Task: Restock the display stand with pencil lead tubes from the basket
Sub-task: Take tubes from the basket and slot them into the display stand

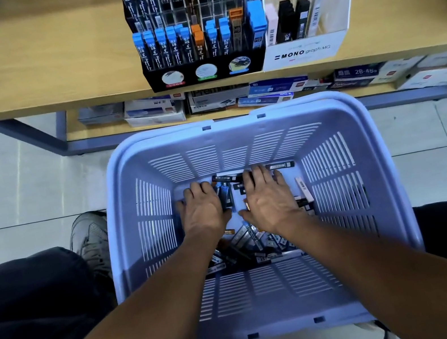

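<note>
Left hand, right hand both flat, fingers spread, pressing lead tubes in basket; display stand beyond fingertips.

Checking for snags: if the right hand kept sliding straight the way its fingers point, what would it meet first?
Probably the dark lead tube lying crosswise just past the right hand's fingertips, then the basket's far slotted wall; depth is hard to judge.

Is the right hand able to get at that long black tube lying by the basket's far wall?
Probably yes. The black tube lies uncovered just beyond the right hand, whose fingertips almost meet it; nothing sits between them.
</note>
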`<state>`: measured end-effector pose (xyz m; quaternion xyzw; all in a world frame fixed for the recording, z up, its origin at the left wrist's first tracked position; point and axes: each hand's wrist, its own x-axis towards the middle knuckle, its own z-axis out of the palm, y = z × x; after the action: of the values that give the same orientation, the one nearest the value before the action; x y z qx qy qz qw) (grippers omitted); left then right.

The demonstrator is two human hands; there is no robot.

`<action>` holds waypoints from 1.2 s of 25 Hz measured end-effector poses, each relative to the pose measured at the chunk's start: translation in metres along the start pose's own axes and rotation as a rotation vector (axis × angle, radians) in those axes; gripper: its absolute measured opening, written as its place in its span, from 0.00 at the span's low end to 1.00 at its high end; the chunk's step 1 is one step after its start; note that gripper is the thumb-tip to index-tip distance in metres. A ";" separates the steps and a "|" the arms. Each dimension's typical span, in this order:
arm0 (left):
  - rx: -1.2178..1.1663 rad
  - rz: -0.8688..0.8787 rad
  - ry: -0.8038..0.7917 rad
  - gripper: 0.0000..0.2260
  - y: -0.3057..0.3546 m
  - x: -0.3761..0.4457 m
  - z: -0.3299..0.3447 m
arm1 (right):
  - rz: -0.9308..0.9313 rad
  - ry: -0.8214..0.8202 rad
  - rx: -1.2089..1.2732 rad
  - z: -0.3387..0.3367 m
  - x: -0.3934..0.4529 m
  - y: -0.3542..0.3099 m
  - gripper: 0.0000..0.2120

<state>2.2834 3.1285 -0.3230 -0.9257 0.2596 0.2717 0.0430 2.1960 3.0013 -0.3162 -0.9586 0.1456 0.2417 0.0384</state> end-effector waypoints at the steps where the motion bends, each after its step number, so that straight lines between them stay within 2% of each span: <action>1: -0.017 -0.001 -0.007 0.32 0.001 0.002 -0.001 | 0.014 -0.009 0.003 0.001 0.000 0.000 0.46; 7: -0.203 -0.070 -0.111 0.32 0.011 0.010 -0.005 | 0.095 -0.022 0.087 -0.005 0.008 0.007 0.39; 11: -0.216 -0.129 -0.125 0.26 0.016 0.008 0.002 | 0.095 -0.046 0.087 -0.004 0.013 0.003 0.30; 19: -0.301 -0.245 -0.178 0.24 0.021 0.014 0.000 | 0.095 -0.132 0.133 -0.007 0.026 0.000 0.29; 22: -0.299 -0.238 -0.159 0.26 0.023 0.009 0.005 | 0.091 -0.079 0.202 -0.004 0.020 0.000 0.27; 27: -0.223 -0.223 -0.082 0.18 0.024 0.008 0.010 | 0.010 0.050 0.170 0.004 0.016 -0.004 0.35; 30: -0.250 -0.238 -0.058 0.16 0.021 0.006 0.012 | 0.010 0.068 0.135 0.010 0.020 -0.009 0.27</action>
<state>2.2713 3.1103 -0.3345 -0.9399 0.1110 0.3212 -0.0330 2.2109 3.0061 -0.3346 -0.9606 0.1678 0.1990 0.0969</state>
